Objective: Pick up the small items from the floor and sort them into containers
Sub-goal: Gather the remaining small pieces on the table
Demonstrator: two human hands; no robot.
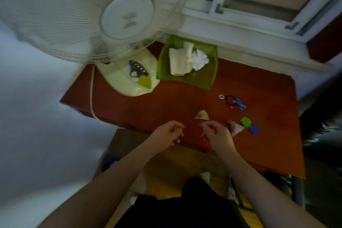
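Note:
Both hands hover over the near edge of a reddish-brown table (151, 102). My left hand (169, 132) has its fingers curled in, and nothing shows inside it. My right hand (216, 134) is curled around a small orange item (214, 131) that peeks out between its fingers. Small items lie on the table to the right: a beige triangular pouch (202, 115), a second pouch (236, 129), a green flower-shaped piece (245, 121), a blue piece (254, 129), a black hair tie with a blue bow (236, 101) and a pink ring (221, 96). A green tray (201, 79) at the back holds cloth and crumpled paper.
A pale green table fan (127, 46) stands at the table's back left, its white cord (91, 96) hanging over the left edge. A window frame (259, 15) runs behind. Wooden floor (166, 177) and my feet show below the table edge.

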